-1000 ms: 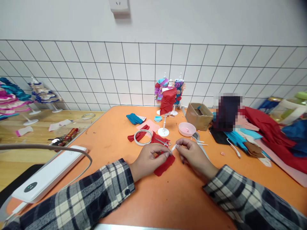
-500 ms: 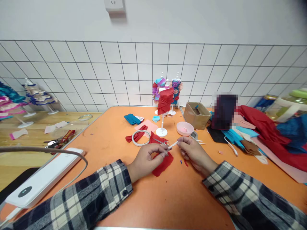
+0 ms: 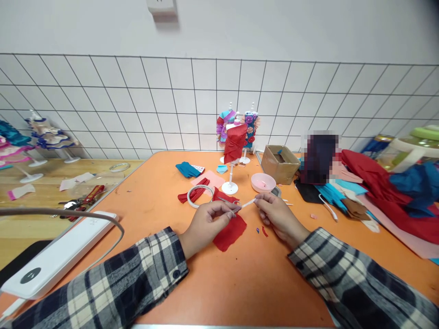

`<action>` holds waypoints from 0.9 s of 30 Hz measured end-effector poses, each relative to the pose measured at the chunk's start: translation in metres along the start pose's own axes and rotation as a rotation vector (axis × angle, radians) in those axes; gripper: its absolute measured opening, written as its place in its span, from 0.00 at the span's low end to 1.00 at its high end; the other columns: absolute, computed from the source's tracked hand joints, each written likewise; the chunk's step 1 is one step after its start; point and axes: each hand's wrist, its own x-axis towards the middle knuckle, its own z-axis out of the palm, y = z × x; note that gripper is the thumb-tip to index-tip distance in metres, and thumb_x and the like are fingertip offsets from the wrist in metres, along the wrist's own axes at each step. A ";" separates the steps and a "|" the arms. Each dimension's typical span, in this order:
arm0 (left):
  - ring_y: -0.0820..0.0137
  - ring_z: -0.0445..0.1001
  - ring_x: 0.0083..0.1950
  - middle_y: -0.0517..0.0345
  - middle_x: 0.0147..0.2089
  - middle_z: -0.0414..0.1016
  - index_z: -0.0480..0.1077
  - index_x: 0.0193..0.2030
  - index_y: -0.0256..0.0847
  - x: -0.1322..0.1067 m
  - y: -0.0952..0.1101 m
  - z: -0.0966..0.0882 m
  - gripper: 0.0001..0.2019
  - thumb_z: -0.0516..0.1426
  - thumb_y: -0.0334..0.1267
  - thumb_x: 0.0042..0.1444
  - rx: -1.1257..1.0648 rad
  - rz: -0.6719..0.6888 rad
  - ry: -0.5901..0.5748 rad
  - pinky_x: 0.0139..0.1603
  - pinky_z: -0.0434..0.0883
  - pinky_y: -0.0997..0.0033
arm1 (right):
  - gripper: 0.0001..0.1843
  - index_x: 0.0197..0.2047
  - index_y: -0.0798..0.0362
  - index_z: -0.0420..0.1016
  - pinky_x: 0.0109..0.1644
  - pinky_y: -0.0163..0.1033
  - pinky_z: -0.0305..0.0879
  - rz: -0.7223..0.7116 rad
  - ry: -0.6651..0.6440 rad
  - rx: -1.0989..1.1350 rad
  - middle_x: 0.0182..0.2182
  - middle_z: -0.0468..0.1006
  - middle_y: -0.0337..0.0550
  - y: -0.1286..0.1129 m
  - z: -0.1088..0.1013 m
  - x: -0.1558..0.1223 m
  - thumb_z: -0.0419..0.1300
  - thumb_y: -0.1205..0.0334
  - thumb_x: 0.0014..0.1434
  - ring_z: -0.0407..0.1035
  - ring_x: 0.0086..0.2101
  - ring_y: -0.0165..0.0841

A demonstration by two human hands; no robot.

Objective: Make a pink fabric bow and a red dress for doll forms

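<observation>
Between my two hands runs a narrow strip of white tape [image 3: 247, 203]. My left hand [image 3: 209, 224] pinches its left end between thumb and forefinger. The right end is in the closed fingertips of my right hand [image 3: 279, 217]. Below the strip, a piece of red cloth [image 3: 230, 233] lies on the table, partly hidden by my left hand. Just beyond my hands are a white tape roll [image 3: 189, 197], scissors [image 3: 236, 202] on more red cloth, and a small white dress form [image 3: 229, 188] wrapped in red cloth [image 3: 235, 142].
A pink bowl [image 3: 263, 183] and a cardboard box [image 3: 280, 164] stand at the back right. Heaped fabrics [image 3: 373, 183] cover the table's right side. A white power bank [image 3: 58, 256] with a cable lies at left. Two more dressed forms stand against the tiled wall [image 3: 192, 105].
My left hand has shifted slightly left, away from my right hand, so the tape strip spans a wider gap. More of the red cloth beneath shows. The camera view has turned a little.
</observation>
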 end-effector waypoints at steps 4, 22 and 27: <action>0.60 0.78 0.51 0.50 0.40 0.81 0.71 0.28 0.39 -0.001 -0.001 0.000 0.06 0.59 0.36 0.56 -0.047 0.005 -0.001 0.53 0.72 0.61 | 0.13 0.32 0.52 0.67 0.16 0.28 0.42 -0.019 0.005 -0.037 0.12 0.59 0.26 -0.002 0.001 0.000 0.59 0.54 0.44 0.50 0.14 0.22; 0.56 0.75 0.55 0.45 0.46 0.80 0.72 0.30 0.38 0.006 -0.011 -0.002 0.09 0.60 0.41 0.57 -0.053 -0.013 -0.051 0.56 0.69 0.56 | 0.11 0.38 0.51 0.79 0.33 0.37 0.55 -0.842 0.820 -0.913 0.36 0.79 0.45 -0.060 -0.080 0.058 0.56 0.58 0.58 0.69 0.33 0.35; 0.55 0.75 0.55 0.44 0.46 0.80 0.72 0.30 0.38 0.009 -0.013 -0.003 0.09 0.59 0.41 0.57 0.007 0.038 -0.071 0.55 0.70 0.54 | 0.13 0.42 0.50 0.78 0.29 0.39 0.48 -0.754 0.927 -1.217 0.38 0.78 0.45 -0.062 -0.094 0.084 0.53 0.57 0.62 0.67 0.34 0.36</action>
